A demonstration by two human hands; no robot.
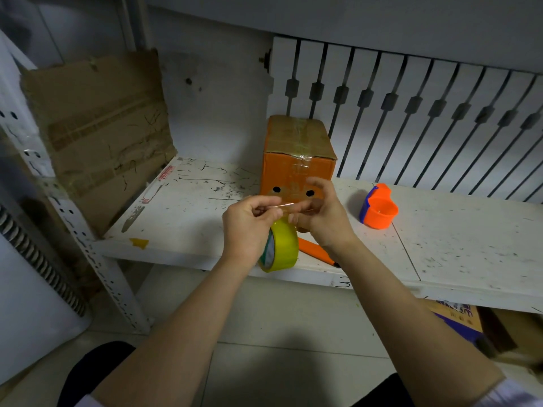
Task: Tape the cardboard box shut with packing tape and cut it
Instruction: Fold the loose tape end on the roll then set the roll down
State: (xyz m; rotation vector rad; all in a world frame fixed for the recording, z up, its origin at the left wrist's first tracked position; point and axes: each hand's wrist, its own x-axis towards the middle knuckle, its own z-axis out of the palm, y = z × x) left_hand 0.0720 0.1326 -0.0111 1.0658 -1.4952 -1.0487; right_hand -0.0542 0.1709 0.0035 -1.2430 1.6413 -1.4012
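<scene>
An orange cardboard box (296,154) stands on the white shelf (191,207), its flaps down with clear tape across the top. In front of it my left hand (249,227) holds a yellow tape roll (282,248) on edge. My right hand (320,212) pinches the free end of the tape, and a short clear strip (283,205) stretches between both hands. An orange utility knife (318,251) lies on the shelf under my right wrist, partly hidden.
An orange and blue tape dispenser (379,208) sits right of the box. A flattened cardboard sheet (97,133) leans at the shelf's left end. A slatted white panel (426,113) backs the shelf. More boxes (458,318) lie on the floor below right.
</scene>
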